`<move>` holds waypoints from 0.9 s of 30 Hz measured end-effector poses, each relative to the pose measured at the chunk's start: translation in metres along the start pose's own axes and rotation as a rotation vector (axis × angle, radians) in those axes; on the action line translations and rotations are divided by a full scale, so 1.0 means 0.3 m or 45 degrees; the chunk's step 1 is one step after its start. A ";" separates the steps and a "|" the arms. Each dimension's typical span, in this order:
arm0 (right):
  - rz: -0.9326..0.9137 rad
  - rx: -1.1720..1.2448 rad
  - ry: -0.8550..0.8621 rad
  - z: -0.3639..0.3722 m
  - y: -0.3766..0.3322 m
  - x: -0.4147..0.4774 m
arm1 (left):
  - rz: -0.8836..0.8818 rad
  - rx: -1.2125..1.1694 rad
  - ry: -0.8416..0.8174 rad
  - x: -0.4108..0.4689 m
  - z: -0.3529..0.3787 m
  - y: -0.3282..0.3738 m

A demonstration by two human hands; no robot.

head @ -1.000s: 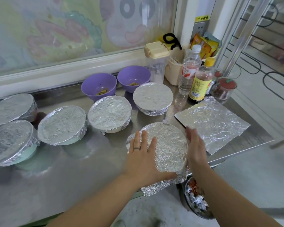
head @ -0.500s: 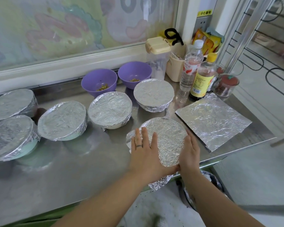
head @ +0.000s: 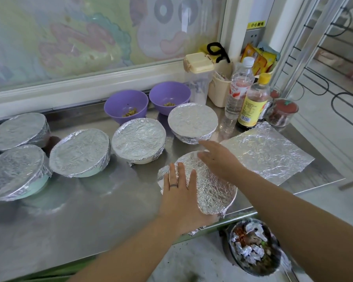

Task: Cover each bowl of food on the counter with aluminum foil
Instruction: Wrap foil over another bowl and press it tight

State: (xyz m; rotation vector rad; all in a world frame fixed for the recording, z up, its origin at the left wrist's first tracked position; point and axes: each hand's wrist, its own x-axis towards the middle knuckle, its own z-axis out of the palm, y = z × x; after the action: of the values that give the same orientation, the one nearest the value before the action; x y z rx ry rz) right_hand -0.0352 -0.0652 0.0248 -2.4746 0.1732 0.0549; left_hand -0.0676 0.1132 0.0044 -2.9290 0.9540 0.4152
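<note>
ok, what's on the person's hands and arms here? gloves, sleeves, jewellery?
Both hands are bare, no gloves. The left hand wears a thin dark ring on one finger; the right hand shows no ring or watch. Both forearms are uncovered as far as the frame shows: no sleeves, wristbands or markings in view.

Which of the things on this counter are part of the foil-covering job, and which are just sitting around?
Part of the job:
foil-covered bowl under the left hand
left hand
right hand
two uncovered purple bowls
spare foil sheet
five covered bowls

Lying about:
water bottle
yellow-capped sauce bottle
lidded clear container
glass jar
</note>
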 end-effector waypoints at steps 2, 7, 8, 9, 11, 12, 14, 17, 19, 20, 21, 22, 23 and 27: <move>0.011 -0.199 -0.119 0.033 0.010 0.020 | 0.005 0.006 -0.005 0.002 0.003 -0.002; 0.028 -0.392 -0.026 0.055 0.011 -0.004 | 0.030 -0.015 0.024 0.004 0.009 -0.007; 0.035 -0.390 -0.029 0.054 0.009 -0.009 | 0.053 -0.010 0.027 0.008 0.008 -0.015; 0.058 -0.380 -0.039 0.051 0.010 -0.014 | 0.088 -0.002 0.036 0.016 0.009 -0.028; 0.147 -0.343 -0.064 0.046 0.013 -0.029 | 0.188 0.004 0.091 0.037 0.011 -0.063; 0.212 -0.323 -0.072 0.043 0.014 -0.041 | 0.242 0.020 0.124 0.047 0.011 -0.086; 0.363 -0.292 -0.085 0.037 0.018 -0.066 | 0.287 0.087 0.148 0.051 0.004 -0.131; 0.481 -0.341 -0.109 0.017 0.026 -0.087 | 0.206 0.058 0.108 0.032 -0.008 -0.193; 0.447 -0.362 -0.055 0.004 0.028 -0.090 | 0.140 -0.109 0.005 -0.007 -0.020 -0.228; 0.402 -0.342 -0.015 -0.001 0.030 -0.090 | 0.090 -0.269 -0.054 -0.028 -0.026 -0.237; 0.357 -0.302 0.015 -0.001 0.034 -0.088 | 0.035 -0.481 -0.051 -0.055 -0.039 -0.232; 0.320 -0.241 0.036 0.003 0.041 -0.088 | -0.026 -0.735 0.043 -0.080 -0.046 -0.210; 0.295 -0.169 0.051 0.008 0.048 -0.086 | -0.099 -0.992 0.201 -0.100 -0.052 -0.173; 0.272 0.028 0.099 0.036 0.069 -0.090 | -0.373 -1.409 0.587 -0.088 -0.020 0.011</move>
State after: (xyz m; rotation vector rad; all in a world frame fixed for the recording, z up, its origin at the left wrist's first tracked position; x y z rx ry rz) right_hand -0.0647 -0.0717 0.0060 -2.4287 0.4683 0.0474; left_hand -0.0886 0.1249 0.0171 -4.2228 0.2755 0.3094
